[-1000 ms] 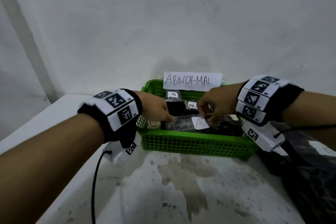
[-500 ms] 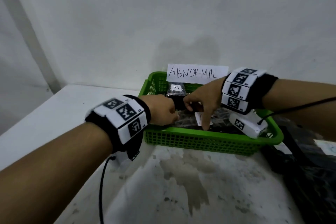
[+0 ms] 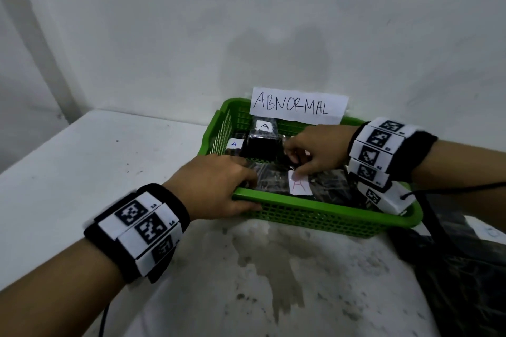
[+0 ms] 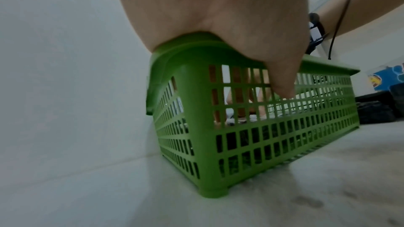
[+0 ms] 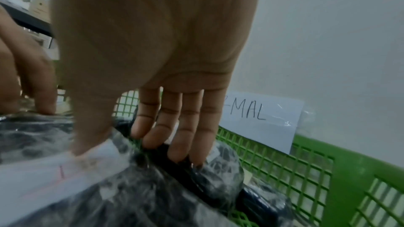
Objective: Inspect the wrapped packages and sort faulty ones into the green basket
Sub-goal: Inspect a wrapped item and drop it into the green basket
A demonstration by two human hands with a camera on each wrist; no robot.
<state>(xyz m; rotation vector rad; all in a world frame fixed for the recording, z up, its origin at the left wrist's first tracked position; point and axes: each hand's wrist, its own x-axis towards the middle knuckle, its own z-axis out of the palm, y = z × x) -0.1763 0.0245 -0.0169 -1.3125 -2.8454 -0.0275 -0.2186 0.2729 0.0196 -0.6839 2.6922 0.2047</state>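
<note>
White table (image 3: 115,161) meets a pale wall; on it sits the basket (image 3: 323,213). Left hand (image 3: 216,186) clasps its near rim. Right hand (image 3: 317,150), fingers straight, presses the package (image 3: 325,186) inside.

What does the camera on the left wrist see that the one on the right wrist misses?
Only the left wrist view shows the left hand resting over the basket's rim at a corner, thumb down the outer mesh wall, and the table under the basket. Only the right wrist view shows the right hand with fingers straight on the wrapped packages, the white label, and the paper sign ending in "MAL". Both show the green basket.
</note>
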